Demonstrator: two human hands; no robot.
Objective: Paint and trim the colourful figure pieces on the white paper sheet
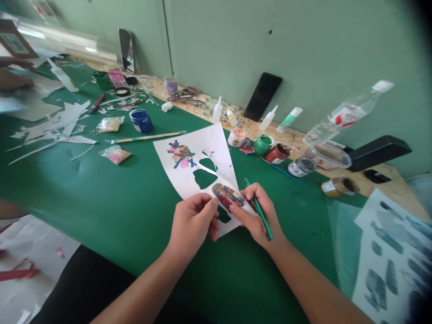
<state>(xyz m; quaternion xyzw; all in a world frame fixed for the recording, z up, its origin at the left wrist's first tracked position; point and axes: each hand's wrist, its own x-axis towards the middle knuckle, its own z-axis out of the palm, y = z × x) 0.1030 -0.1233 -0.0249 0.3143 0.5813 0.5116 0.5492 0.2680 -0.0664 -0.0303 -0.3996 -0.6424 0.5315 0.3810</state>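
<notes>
A white sheet (178, 180) with cut-out holes and a colourful printed picture lies on the green table, under my hands. My right hand (258, 211) is closed round a green pencil (259, 208) and also holds the lower right part of the sheet, where an oval multicoloured picture (229, 195) curls upward. My left hand (195, 220) is just left of that picture, its thumb and forefinger pinched together at the sheet's edge. What lies between those fingertips is too small to make out.
Open paint jars (263, 145), glue bottles (268, 118) and a plastic bottle (347, 112) line the back. A blue paint jar (141, 121), brush (150, 137), small bags (115, 154) and paper scraps (69, 119) lie left. Another person's hand (16, 76) is far left.
</notes>
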